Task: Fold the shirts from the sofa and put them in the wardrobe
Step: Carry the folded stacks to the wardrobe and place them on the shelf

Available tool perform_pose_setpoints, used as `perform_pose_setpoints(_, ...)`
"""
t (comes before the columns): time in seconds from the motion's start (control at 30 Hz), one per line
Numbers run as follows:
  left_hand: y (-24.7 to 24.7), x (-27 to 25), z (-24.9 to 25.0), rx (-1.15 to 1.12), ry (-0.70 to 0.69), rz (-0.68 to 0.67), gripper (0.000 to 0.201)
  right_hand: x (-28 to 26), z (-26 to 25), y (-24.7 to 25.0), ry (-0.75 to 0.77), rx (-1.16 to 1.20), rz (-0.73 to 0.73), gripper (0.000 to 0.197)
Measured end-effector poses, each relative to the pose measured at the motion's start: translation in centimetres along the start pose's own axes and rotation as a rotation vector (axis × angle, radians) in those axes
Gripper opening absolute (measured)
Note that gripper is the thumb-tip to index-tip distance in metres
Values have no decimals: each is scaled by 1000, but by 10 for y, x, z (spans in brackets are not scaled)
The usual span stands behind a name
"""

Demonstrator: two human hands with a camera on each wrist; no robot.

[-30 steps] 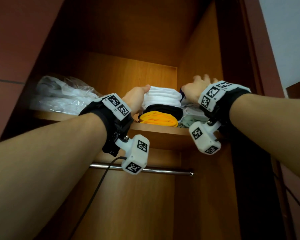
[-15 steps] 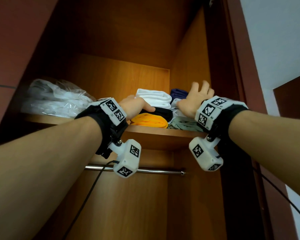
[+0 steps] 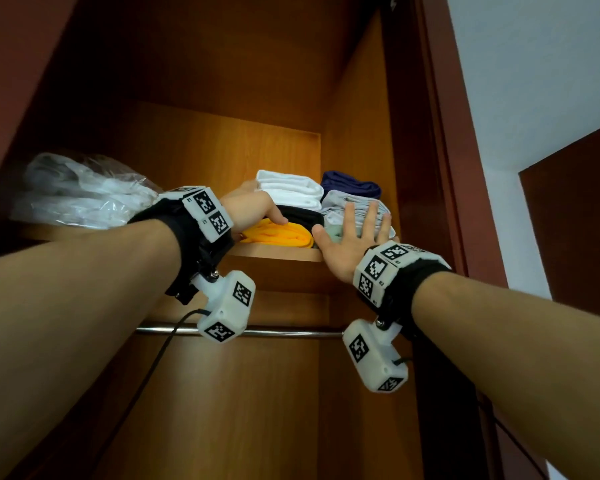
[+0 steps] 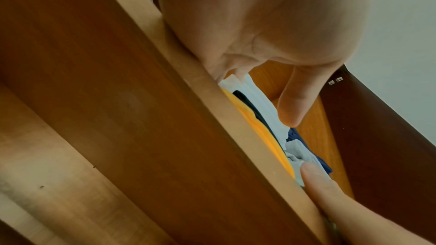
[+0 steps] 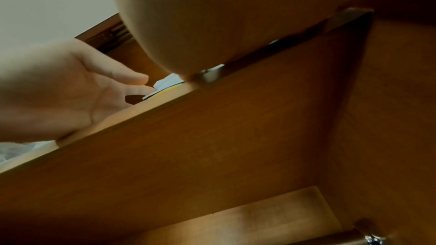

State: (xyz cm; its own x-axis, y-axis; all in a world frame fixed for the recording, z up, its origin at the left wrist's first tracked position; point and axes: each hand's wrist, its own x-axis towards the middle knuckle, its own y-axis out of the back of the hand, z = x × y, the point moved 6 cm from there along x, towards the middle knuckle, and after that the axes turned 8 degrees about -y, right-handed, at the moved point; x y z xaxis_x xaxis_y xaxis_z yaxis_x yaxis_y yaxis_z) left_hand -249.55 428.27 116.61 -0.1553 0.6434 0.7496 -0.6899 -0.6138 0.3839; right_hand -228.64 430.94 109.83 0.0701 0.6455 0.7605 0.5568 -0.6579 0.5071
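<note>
Reaching up from 6 o'clock, both forearms wearing black wrist straps with white marker blocks. Hanging below the shelf, a metal rail [image 3: 284,331] crossing the wardrobe [image 3: 222,393] interior. Right hand [image 3: 352,242] at 3 o'clock lying flat and spread, fingers [image 3: 370,220] straight, pressing against the front of the pale grey folded shirts [image 3: 354,206], gripping nothing. Left hand [image 3: 253,211] at 10 o'clock of that, resting against the left side of the other pile, thumb tip touching the yellow shirt [image 3: 281,234] and the black shirt [image 3: 302,216] above it; fingers going behind the white shirt [image 3: 290,188] and mostly hidden, curl not clear from the head view; in the left wrist view thumb [image 4: 297,103] extended straight and nothing pinched. Sitting on the shelf [image 3: 278,252] front edge: yellow at the bottom, black in the middle, white on top. Sitting just right of that pile, touching it: grey pile with a navy shirt [image 3: 352,185] behind or above it. Lying farther left at 9 o'clock on the same shelf, a crumpled clear plastic bag [image 3: 80,195] holding white items. Behind everything, the wooden back panel.
</note>
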Motion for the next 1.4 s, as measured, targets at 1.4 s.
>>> perform_pose_setpoints(1.4,-5,-89,53,70,-78,125,67,-46,-55,-13,404,-68,-95,83)
